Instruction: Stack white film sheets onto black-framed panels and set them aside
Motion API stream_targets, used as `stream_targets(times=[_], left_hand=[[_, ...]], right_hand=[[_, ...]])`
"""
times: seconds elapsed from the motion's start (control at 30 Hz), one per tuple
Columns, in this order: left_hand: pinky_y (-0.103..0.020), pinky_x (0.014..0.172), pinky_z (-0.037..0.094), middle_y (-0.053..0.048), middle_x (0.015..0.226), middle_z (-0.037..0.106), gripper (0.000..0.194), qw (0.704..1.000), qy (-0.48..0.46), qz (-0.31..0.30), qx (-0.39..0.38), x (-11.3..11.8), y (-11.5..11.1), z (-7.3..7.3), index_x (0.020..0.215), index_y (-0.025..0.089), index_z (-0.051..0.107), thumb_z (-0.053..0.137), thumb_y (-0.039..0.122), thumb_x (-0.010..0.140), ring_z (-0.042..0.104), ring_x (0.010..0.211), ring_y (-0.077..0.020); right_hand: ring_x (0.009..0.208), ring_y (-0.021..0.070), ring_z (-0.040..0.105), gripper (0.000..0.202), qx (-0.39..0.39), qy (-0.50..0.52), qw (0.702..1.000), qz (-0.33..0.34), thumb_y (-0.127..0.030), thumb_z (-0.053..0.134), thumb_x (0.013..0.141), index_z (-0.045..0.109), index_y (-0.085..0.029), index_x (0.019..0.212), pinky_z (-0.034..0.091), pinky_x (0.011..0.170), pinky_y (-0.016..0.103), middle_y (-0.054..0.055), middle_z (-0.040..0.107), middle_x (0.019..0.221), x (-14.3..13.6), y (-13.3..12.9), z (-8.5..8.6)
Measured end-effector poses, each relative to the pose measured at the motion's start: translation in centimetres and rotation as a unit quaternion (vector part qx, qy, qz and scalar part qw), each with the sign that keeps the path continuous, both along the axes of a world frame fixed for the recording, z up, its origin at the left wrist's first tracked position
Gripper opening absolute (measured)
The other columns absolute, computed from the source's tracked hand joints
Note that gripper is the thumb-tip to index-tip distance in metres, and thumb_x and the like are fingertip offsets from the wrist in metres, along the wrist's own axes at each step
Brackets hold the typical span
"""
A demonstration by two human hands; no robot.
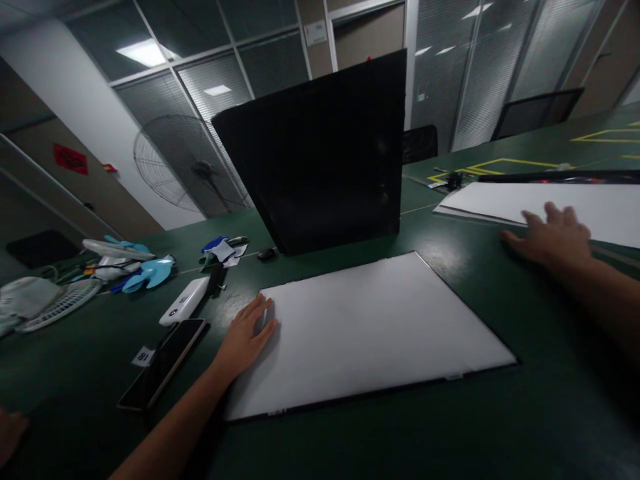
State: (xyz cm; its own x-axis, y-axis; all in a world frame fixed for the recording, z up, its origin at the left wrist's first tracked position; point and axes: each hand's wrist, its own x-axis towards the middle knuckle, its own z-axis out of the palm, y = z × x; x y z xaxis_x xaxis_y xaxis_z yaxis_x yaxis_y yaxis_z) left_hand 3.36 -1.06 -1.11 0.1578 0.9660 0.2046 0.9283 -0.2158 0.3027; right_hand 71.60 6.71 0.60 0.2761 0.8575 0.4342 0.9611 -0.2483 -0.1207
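Note:
A white flat panel with a thin black frame (360, 327) lies on the green table in front of me. My left hand (247, 337) rests at its left edge, fingers spread over the white surface and gripping nothing. To the right, my right hand (555, 237) reaches out with fingers apart at the near edge of some white sheets (545, 200). Whether its fingertips touch the sheets I cannot tell. Behind the panel a large black screen panel (330, 153) stands upright, slightly tilted, with its lower edge at the table.
Left of my left arm lie a dark phone (163, 363), a white box-like device (185, 301) and a small numbered tag (143, 357). Farther back are a black mouse (267, 254) and blue fan blades (150, 273). Part of another hand (11, 432) shows at the lower left edge.

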Motion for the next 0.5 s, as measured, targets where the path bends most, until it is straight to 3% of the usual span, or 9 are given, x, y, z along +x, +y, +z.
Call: stream_targets(times=[0.1, 0.2, 0.37, 0.5], left_hand=[[-0.056, 0.127, 0.029, -0.018, 0.166, 0.043, 0.064, 1.0, 0.011, -0.004, -0.004, -0.1, 0.0, -0.1, 0.148, 0.018, 0.058, 0.049, 0.057, 0.098, 0.041, 0.153, -0.035], [-0.056, 0.127, 0.029, -0.017, 0.166, 0.042, 0.064, 1.0, 0.017, -0.005, -0.005, -0.2, 0.2, -0.2, 0.149, 0.018, 0.057, 0.049, 0.057, 0.099, 0.04, 0.154, -0.0338], [-0.056, 0.128, 0.028, -0.016, 0.166, 0.042, 0.066, 1.0, 0.022, -0.007, -0.007, -0.4, 0.4, -0.3, 0.15, 0.017, 0.055, 0.048, 0.058, 0.099, 0.04, 0.154, -0.0332], [-0.054, 0.128, 0.029, -0.015, 0.165, 0.044, 0.064, 1.0, 0.023, -0.012, 0.004, -0.5, 0.4, -0.4, 0.149, 0.019, 0.057, 0.049, 0.057, 0.099, 0.041, 0.153, -0.033]], right_hand=[[0.145, 0.0494, 0.036, 0.085, -0.098, 0.053, 0.992, -0.067, -0.067, 0.034, 0.104, 0.045, -0.002, 0.158, 0.033, 0.098, 0.064, 0.039, 0.033, 0.158, 3.0, 1.5, -2.3], [0.135, 0.0454, 0.047, 0.076, -0.174, 0.027, 0.98, -0.091, -0.068, 0.03, 0.104, 0.05, -0.017, 0.156, 0.031, 0.104, 0.066, 0.026, 0.048, 0.153, 3.4, 2.3, -3.0], [0.122, 0.0419, 0.053, 0.077, -0.134, -0.072, 0.987, -0.054, -0.073, 0.032, 0.099, 0.063, -0.017, 0.142, 0.036, 0.101, 0.058, 0.026, 0.058, 0.136, 1.6, 1.5, -2.8], [0.137, 0.0434, 0.042, 0.083, -0.097, -0.047, 0.993, -0.044, -0.08, 0.03, 0.097, 0.059, -0.021, 0.147, 0.037, 0.104, 0.056, 0.025, 0.039, 0.156, 0.3, 1.2, -3.1]])
